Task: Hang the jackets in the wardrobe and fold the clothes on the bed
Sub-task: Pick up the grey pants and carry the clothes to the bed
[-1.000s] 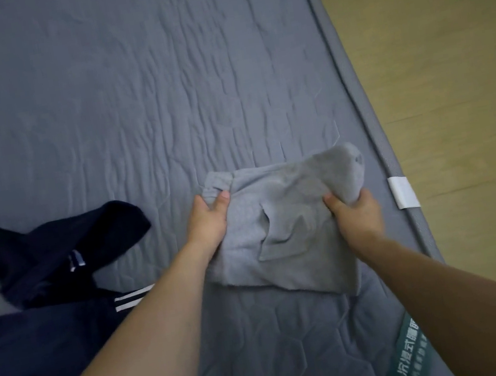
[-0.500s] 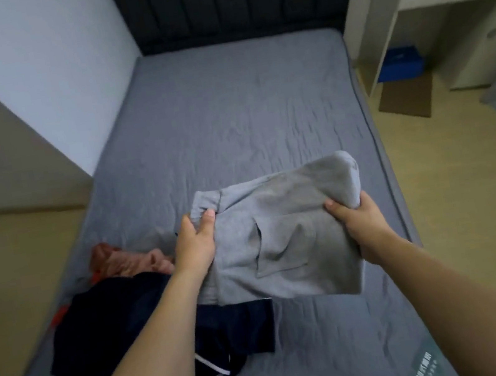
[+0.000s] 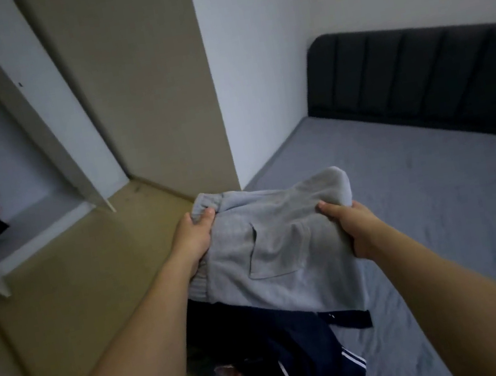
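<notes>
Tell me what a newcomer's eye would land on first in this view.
First, the folded grey garment held up mid-frame, the left hand gripping its left edge and the right hand its right edge. Below it, a dark navy garment with white stripes lies on the near corner of the grey bed. At far left, an open wardrobe shows dark clothing inside.

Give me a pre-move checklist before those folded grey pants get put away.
1. Left hand grips the folded grey pants: ok.
2. Right hand grips the opposite edge: ok.
3. Fold intact, nothing dangling: ok.
4. Wardrobe open with bare shelf space: ok.
5. Dark navy clothes on the bed folded: not ok.
6. Floor path to the wardrobe clear: cannot tell.
</notes>
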The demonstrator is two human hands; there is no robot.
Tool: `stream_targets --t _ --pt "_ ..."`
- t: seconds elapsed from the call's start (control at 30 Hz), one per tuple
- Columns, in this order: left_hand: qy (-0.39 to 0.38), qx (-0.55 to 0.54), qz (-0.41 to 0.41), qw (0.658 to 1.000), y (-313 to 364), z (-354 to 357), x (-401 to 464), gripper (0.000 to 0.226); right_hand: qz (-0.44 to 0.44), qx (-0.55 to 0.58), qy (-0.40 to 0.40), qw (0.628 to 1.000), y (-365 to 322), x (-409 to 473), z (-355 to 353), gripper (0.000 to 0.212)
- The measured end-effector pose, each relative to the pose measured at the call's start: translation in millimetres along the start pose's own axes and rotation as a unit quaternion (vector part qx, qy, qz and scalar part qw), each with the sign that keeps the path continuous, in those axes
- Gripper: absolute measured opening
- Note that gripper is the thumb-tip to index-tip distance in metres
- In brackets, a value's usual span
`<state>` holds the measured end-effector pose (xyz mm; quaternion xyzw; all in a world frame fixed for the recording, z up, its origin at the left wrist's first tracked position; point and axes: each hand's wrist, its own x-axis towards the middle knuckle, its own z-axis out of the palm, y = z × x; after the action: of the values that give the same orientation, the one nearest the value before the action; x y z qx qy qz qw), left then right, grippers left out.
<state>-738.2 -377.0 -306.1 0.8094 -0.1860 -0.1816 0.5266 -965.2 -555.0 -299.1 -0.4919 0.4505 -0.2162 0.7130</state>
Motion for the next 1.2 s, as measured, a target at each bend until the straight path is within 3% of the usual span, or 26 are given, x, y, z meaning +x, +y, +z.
stream_targets --t 0.2,0.33,0.43,0.57,0.9,1.2 --pt "0.066 -0.012 0.027 0.997 -20.1 -155.1 82.8 0.037 -0.026 -0.029 -0.063 0.997 -31.9 21.4 184.0 0.023" --pt "0.098 -0.012 0.016 0.995 -39.4 -269.6 149.9 0.04 -0.036 -0.033 -0.094 0.994 -45.3 37.0 320.8 0.02" --pt "0.128 0.006 0.026 0.991 -48.9 -349.4 200.0 0.029 -0.055 -0.039 -0.112 0.991 -57.3 46.2 418.2 0.02" --pt "0.141 0.019 0.019 0.99 -53.7 -439.9 263.9 0.051 -0.074 -0.038 -0.13 0.988 -71.0 69.3 532.4 0.025" --pt "0.198 0.018 0.015 0.98 -92.3 -609.4 470.1 0.05 -0.089 -0.038 -0.205 0.974 -91.5 217.0 811.2 0.044" --pt "0.264 -0.01 0.042 0.964 -74.3 -784.2 665.7 0.04 -0.122 -0.059 -0.29 0.948 -172.2 334.6 1088.8 0.057"
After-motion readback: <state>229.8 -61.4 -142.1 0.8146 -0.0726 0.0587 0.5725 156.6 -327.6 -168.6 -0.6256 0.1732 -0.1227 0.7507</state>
